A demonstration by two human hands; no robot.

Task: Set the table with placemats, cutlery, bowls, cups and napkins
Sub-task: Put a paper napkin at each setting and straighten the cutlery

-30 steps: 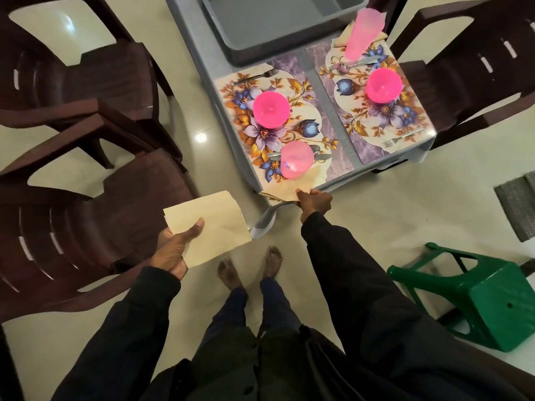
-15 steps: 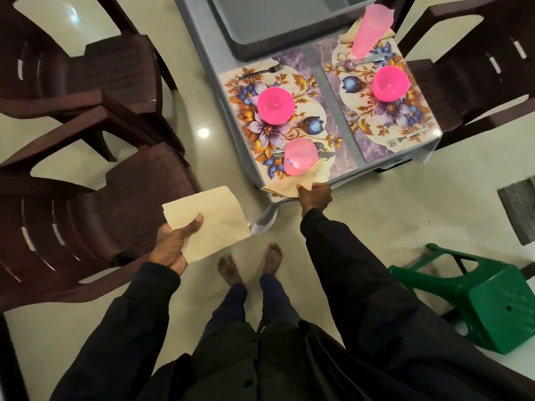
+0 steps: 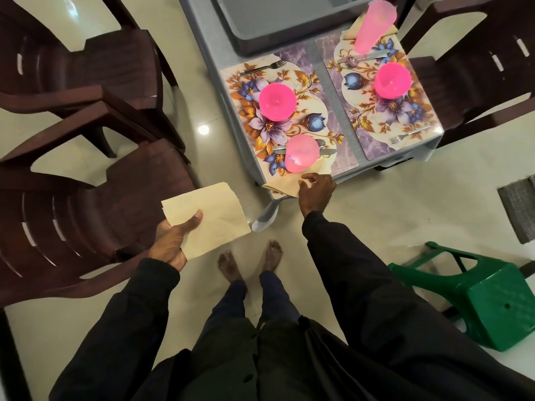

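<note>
Grey tub on table, our 12 o'clock; chair at 9. Left hand grips napkin, right hand pinches second napkin.

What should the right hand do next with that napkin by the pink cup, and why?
Probably slide the tucked napkin further onto the placemat. The right hand pinches its near corner, and that end overhangs the table edge while the other end sits beneath the pink cup. The left hand holds a spare napkin, so it is not free to help.
</note>
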